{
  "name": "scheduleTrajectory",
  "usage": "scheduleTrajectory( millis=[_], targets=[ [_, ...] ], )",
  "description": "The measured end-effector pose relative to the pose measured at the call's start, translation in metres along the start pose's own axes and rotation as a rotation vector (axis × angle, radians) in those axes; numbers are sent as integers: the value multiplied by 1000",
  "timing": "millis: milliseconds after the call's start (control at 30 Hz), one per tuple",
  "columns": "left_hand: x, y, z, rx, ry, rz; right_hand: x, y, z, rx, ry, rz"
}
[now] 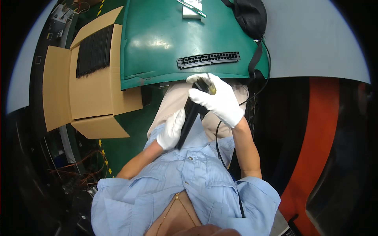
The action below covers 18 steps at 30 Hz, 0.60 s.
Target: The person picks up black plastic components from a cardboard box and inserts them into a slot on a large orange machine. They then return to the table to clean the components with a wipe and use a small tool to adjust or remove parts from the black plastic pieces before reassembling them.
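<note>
My gloved left hand (172, 130) is closed along the lower side of a long black plastic strip (189, 121), held tilted above my lap. At the strip's upper end, my gloved right hand (220, 100) is closed, thumb and fingers bent around it. Something small and yellowish (212, 89) shows between the right fingers; its kind cannot be made out. Just beyond my hands, a black plastic grille (208, 59) with rows of square openings lies on the green table mat (157, 59).
An open cardboard box (92, 94) at the left holds several black strips (94, 51) in a row. On the mat's far side, a pen (192, 8) lies across a small white box (191, 15). A black pouch (251, 17) with a strap sits at the right. A black cable (217, 145) runs down past my right arm.
</note>
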<state>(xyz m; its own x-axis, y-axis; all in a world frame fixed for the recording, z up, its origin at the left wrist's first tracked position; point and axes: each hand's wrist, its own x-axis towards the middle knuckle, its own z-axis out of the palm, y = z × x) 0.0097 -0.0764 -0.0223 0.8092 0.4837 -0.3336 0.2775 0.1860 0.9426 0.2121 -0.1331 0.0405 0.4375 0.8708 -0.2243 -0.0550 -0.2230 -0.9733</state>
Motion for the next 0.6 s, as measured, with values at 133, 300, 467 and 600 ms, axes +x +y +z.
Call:
scheduleTrajectory(
  millis=[133,300,467,600],
  targets=[
    [42,38,0,-324,169,170,-3,-14,23,-366,-70,-163],
    [36,61,7,-217,365,169,-35,-26,20,-358,20,-108],
    [23,57,12,-177,281,164,-26,-7,0,-738,34,-718],
    [22,61,17,-106,264,121,-32,-9,-9,-959,-66,-810]
  ],
)
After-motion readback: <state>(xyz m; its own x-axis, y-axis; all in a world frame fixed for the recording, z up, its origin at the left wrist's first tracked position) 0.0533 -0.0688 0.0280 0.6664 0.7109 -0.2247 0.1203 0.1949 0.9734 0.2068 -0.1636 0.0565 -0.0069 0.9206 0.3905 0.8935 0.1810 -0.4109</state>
